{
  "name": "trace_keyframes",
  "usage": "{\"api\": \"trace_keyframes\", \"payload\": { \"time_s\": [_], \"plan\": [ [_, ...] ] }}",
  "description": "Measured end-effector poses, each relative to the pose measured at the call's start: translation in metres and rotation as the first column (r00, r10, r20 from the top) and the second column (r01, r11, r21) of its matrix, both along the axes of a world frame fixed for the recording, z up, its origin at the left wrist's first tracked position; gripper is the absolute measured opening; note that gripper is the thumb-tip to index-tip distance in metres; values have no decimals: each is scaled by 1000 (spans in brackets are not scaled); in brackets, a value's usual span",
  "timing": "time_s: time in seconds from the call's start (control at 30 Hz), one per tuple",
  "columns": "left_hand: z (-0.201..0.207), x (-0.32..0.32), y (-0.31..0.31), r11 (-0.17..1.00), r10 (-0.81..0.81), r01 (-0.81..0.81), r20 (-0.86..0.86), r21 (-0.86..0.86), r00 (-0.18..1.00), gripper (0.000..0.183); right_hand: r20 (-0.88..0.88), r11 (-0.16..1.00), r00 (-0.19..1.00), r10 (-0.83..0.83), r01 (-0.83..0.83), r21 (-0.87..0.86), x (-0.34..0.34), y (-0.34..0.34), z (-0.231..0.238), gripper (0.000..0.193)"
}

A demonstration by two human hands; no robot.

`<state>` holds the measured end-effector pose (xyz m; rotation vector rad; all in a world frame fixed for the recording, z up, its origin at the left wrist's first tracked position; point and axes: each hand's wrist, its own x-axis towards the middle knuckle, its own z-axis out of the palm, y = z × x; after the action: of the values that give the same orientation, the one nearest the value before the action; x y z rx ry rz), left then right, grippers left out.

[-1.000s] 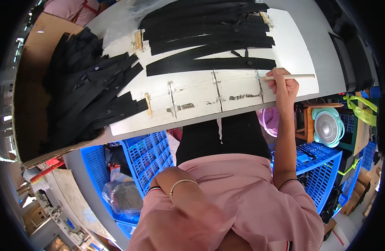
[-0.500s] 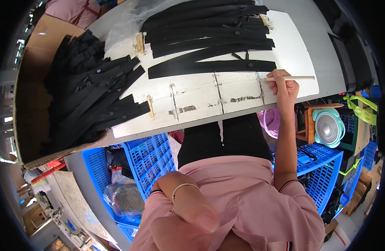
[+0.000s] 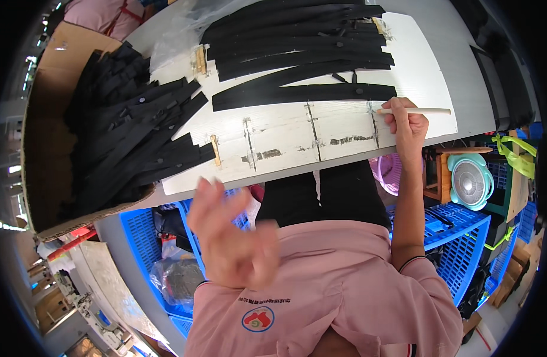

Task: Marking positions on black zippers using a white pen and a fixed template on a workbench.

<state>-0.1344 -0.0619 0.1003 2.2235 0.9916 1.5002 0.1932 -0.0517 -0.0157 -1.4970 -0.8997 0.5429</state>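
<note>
My right hand pinches a slim white pencil at the right part of the white board. The pencil's tip points left, near a dark mark line on the board. My left hand is in the air in front of my pink shirt, short of the table edge. It is blurred, its fingers apart, with nothing seen in it. Just beyond the right hand lies a black fabric strip bearing a small dark round piece. Behind it, more black strips lie side by side.
At the left, a cardboard box overflows with black strips that reach onto the board. Small tan strips are fixed on the board. Blue crates and a teal fan stand below the table. A person sits at the far left.
My left hand has moved forward and left, away from my chest, and its fingers have spread. The right hand still holds the pencil in nearly the same place.
</note>
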Motion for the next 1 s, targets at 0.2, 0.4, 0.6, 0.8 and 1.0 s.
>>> {"api": "trace_keyframes", "payload": {
  "time_s": [0.2,0.4,0.6,0.8,1.0],
  "plan": [
    [-70,-73,62,896,342,-432,-468,-99,815,30,-6,1000,1000,16,-16,-8,-3,1,4,22],
    [-93,-122,100,858,330,-494,-582,-144,743,25,-8,999,999,32,-32,24,-6,4,8,21],
    [-90,-80,99,889,398,-454,-395,-57,828,19,19,996,998,59,-60,61,-10,7,9,22],
    [-104,47,71,977,-29,-74,-471,-199,882,32,44,998,998,35,-33,-48,-8,2,16,23],
    [-108,106,47,966,-187,58,-529,-252,828,49,617,989,786,28,-111,97,-39,-14,18,24]
  ]
}}
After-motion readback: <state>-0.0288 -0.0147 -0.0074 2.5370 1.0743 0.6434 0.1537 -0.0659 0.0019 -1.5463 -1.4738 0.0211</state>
